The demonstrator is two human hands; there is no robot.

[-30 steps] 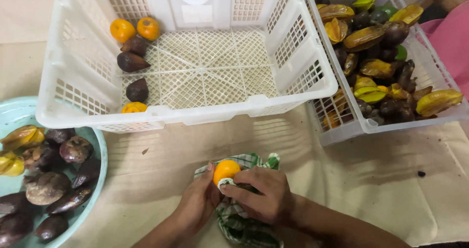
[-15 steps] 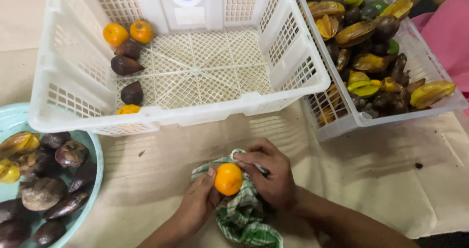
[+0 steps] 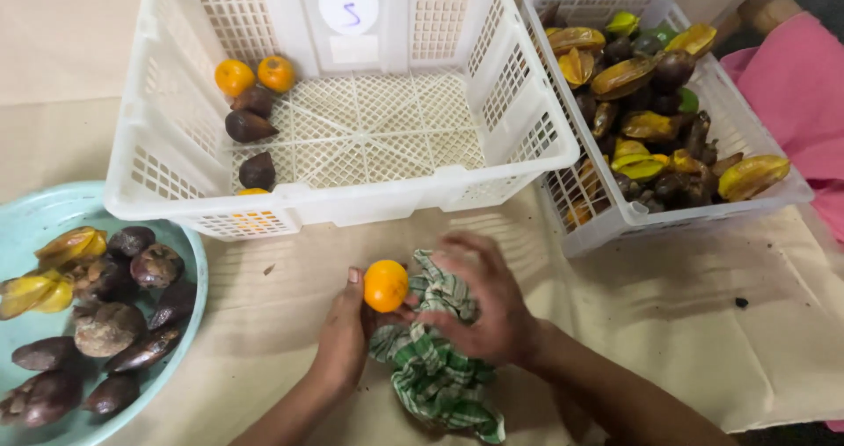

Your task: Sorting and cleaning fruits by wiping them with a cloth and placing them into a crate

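Fruit first: a small orange fruit [image 3: 386, 285] sits at the fingertips of my left hand [image 3: 345, 336], thumb up along its left side and the other fingers curled behind it, so it is pinched lightly just above the tan sheet [image 3: 668, 323]. My right hand [image 3: 482, 301] is closed over a green-and-white checked cloth [image 3: 432, 358], fingers bent, pressing a fold of it against the right side of the fruit.

I judge the step to be wiping the fruit. To do it well I would keep the left pinch loose enough to roll the fruit, and let the cloth do the rubbing with a fresh fold against each face. The skin looks smooth, glossy and round, so it could slip out; a low hold over the sheet keeps a drop harmless.

Cloth is soft woven cotton, crumpled, trailing down toward me. Ahead, the big crate [image 3: 352, 204] is stiff white plastic lattice, holding two more orange fruits [image 3: 255, 75] in its far left corner and a few dull, dark brown pods [image 3: 249, 126]. To the right, a second crate [image 3: 615, 226] is heaped with dark pods and ribbed, waxy yellow star-shaped fruit. At my left, a pale teal bowl [image 3: 189, 261] holds rough, matte brown lumps and a couple of yellow pieces.
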